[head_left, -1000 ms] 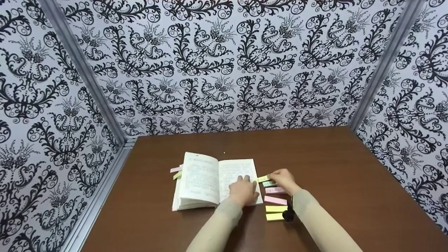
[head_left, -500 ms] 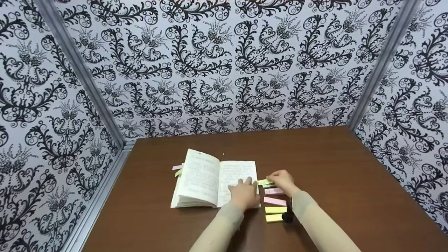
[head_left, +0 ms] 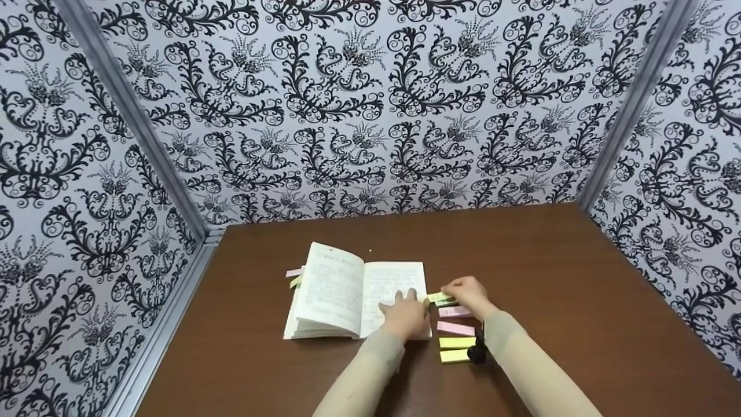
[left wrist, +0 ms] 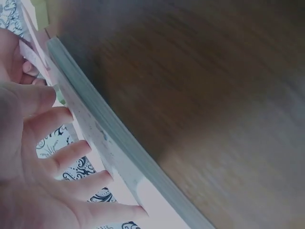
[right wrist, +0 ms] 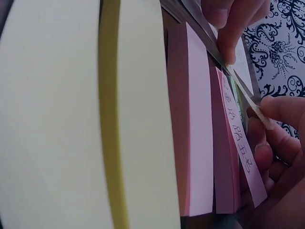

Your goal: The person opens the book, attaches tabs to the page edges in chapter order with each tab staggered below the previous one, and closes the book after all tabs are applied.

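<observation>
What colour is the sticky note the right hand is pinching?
Pale yellow-green sticky note, pinched by the right hand; the head view shows it best.

Brown table (head_left: 550, 278) between black-and-white patterned walls (head_left: 370, 104)

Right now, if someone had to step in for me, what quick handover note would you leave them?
Left hand: fingers spread flat on the right page of the open book, holding it open.
Right hand: pinches a yellow-green sticky tab at the book's right edge.
Sticky pads, pink and yellow, lie in a row on the table right of the book.
Done: two tabs already stick out past the book's left edge.
Left: probably press this tab onto the page, then carry on.
</observation>
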The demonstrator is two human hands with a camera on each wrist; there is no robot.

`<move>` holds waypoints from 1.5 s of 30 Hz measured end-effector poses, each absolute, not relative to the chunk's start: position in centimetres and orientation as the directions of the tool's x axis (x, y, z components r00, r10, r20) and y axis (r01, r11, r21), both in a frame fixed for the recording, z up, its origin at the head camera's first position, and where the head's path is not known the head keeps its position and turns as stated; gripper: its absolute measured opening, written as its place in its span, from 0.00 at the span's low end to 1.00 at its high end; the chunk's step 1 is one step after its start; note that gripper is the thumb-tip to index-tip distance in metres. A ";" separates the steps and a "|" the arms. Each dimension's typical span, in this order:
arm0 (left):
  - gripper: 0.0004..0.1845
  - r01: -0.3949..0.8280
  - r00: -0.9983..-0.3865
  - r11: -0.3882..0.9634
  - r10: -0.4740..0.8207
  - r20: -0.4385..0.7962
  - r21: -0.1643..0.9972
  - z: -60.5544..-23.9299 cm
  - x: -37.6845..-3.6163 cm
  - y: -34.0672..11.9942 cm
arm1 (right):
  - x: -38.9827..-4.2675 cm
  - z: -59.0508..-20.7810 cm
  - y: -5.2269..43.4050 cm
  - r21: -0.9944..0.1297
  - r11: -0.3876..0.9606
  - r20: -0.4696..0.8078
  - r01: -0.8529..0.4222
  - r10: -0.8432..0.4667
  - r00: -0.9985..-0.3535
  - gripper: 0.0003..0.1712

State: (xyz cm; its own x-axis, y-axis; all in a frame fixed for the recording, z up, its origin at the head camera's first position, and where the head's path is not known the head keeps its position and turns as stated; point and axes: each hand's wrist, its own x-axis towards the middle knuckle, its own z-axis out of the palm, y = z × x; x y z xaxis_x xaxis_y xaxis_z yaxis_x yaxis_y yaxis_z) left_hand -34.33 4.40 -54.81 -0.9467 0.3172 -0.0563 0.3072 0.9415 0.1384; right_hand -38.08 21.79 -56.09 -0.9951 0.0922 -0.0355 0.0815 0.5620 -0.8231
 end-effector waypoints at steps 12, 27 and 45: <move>0.36 0.432 -0.872 0.873 0.468 -0.144 0.227 -54.9 -34.9 2.2 | -38.2 -54.8 22.5 -0.920 0.392 -0.010 0.023 0.035 -0.999 0.14; 0.34 0.580 -0.801 0.777 0.599 -0.004 0.245 -55.0 -34.4 -2.7 | -34.3 -55.5 22.2 -0.838 0.529 0.169 -0.133 0.020 -0.985 0.06; 0.28 0.579 -0.812 0.777 0.578 0.083 0.247 -55.4 -33.6 -2.2 | -30.8 -57.3 19.2 -0.633 0.700 0.249 -0.330 -0.220 -0.943 0.02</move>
